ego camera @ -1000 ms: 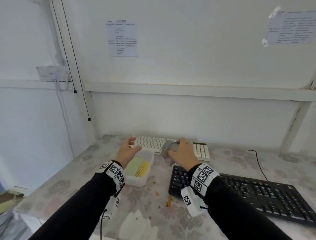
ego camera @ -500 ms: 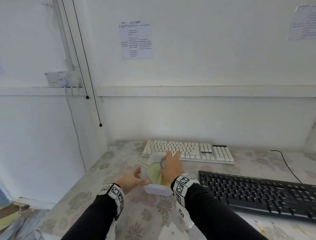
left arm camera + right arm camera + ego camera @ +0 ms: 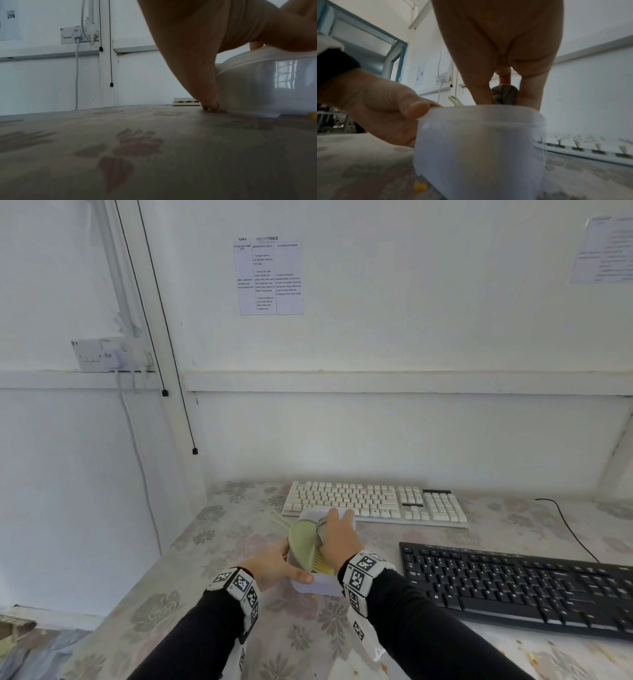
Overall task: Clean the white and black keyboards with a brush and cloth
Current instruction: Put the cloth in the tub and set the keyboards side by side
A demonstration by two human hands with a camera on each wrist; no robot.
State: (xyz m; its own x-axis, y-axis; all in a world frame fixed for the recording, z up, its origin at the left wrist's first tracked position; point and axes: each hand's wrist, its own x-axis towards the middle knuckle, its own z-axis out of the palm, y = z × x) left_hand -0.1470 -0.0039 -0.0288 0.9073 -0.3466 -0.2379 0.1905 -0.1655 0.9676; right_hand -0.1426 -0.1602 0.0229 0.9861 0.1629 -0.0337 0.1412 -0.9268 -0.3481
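Since a second ago we've carried our right hand (image 3: pixel 337 537), pinching the crumpled grey cloth (image 3: pixel 504 95), off the white keyboard (image 3: pixel 373 503) to directly above the translucent plastic tub (image 3: pixel 479 146); our left hand (image 3: pixel 274 568) grips its near rim

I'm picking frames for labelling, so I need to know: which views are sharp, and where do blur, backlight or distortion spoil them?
Head view: evenly lit and sharp, wide-angle bending at the edges, black keyboard crisp. Left wrist view: dim, left hand backlit, tablecloth soft. Right wrist view: right hand in shadow, container blurred, white keyboard smeared.
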